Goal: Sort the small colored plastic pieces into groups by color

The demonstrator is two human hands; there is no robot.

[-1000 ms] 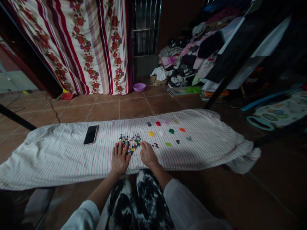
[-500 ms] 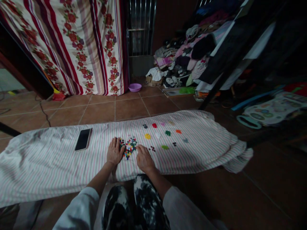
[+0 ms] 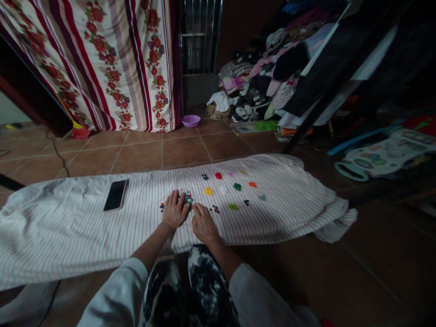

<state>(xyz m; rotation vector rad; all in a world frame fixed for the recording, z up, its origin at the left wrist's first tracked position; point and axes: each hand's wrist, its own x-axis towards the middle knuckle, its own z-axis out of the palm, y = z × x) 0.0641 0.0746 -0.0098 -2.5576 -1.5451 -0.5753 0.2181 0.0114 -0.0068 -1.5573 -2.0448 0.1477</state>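
My left hand (image 3: 175, 210) lies flat, fingers stretched, over a heap of small mixed-colour pieces (image 3: 188, 198), covering most of it. Some pieces show past its fingertips and at its left side. Just right of the heap, my right hand (image 3: 204, 223) rests with its fingers curled in and the index finger toward the heap; whatever it may pinch is too small to make out. Beyond it lie small piles sorted by colour, among them yellow pieces (image 3: 208, 191), red pieces (image 3: 218, 175), dark green pieces (image 3: 237, 186), lime pieces (image 3: 233, 207) and dark maroon pieces (image 3: 215, 209).
A striped cloth (image 3: 143, 236) covers the long, low surface. On its left part lies a phone (image 3: 116, 195). Past the far edge, a purple basin (image 3: 191, 121) stands on the tiled floor, near a heap of clothes (image 3: 262, 77) and a floral curtain (image 3: 112, 63).
My left hand has slid right from the heap's left side onto the middle of it, now hiding most pieces. My right hand stays nearly in place. The view has shifted slightly.
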